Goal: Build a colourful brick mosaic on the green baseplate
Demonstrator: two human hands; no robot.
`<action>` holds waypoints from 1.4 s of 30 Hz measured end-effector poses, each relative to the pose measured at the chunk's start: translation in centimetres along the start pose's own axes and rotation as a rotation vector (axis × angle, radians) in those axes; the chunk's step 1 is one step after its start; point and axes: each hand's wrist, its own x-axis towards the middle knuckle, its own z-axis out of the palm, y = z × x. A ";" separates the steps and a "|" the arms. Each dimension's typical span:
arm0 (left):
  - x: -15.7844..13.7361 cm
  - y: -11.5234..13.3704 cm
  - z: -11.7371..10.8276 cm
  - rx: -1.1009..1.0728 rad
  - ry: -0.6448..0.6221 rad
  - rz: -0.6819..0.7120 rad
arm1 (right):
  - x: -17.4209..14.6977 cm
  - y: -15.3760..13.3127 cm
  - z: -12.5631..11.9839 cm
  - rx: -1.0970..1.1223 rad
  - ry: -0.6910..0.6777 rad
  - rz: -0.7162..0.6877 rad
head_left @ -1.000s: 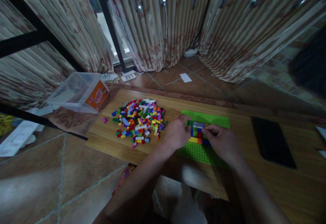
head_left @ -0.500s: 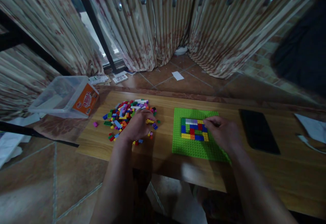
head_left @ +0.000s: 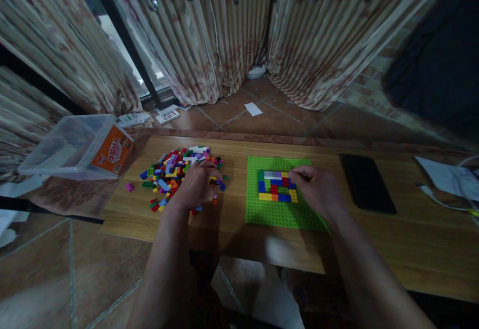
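Observation:
My left hand [head_left: 197, 185] rests over a heap of mixed coloured building bricks [head_left: 170, 172] on the left of the table. Its fingers are curved and apart, with a purple brick [head_left: 218, 182] close to the fingertips. On a green studded baseplate [head_left: 258, 215] sits a flat rectangular layer of bricks [head_left: 272, 197] in yellow, blue, red, green, white and lilac, with green showing in gaps inside it. My right hand [head_left: 318, 192] is pinched at this layer's far right corner. Whatever lies between its thumb and forefinger is hidden.
A black tablet or phone [head_left: 367, 183] lies right of the baseplate, then white paper [head_left: 445, 174] and a white cable [head_left: 430, 194]. A clear plastic box [head_left: 67, 144] with an orange label stands beyond the table's left end. One pink brick [head_left: 129, 187] lies apart from the heap.
The whole view has shifted, so things appear slightly further left. My left hand has shifted slightly over the heap; my right hand stays pinched at the brick layer's corner.

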 end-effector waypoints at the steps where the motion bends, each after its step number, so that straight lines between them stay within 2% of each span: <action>1: 0.0 0.0 -0.2 -0.026 0.014 0.009 | 0.0 0.0 0.0 0.006 -0.002 0.001; 5: 0.0 0.6 -1.0 -0.229 0.078 0.000 | 0.0 -0.2 0.0 0.006 -0.003 0.009; 8: 0.2 1.8 -0.9 -0.417 0.040 -0.043 | -0.3 -0.6 0.1 0.087 -0.034 -0.033; 11: 0.8 3.7 0.2 -0.638 0.021 -0.065 | -1.0 -1.3 0.7 0.246 -0.107 -0.127; 14: 1.7 5.7 1.8 -0.872 -0.011 -0.163 | -1.8 -2.2 1.5 0.370 -0.173 -0.233; 17: 2.3 7.0 2.9 -1.042 -0.097 -0.242 | -2.5 -3.0 1.9 0.363 -0.182 -0.316; 19: 2.6 7.5 3.4 -1.095 -0.156 -0.228 | -2.7 -3.4 1.9 0.314 -0.173 -0.359; 25: 2.6 7.7 3.8 -1.053 -0.287 -0.181 | -2.6 -3.3 1.5 0.224 -0.161 -0.437; 33: 2.6 7.7 4.6 -1.001 -0.306 -0.160 | -2.5 -2.9 1.1 0.161 -0.235 -0.448; 36: 2.8 7.3 5.0 -0.937 -0.280 -0.144 | -2.1 -2.3 1.0 0.138 -0.243 -0.419; 42: 3.1 6.1 5.3 -0.637 -0.102 -0.157 | -1.4 -0.9 0.8 0.087 -0.214 -0.337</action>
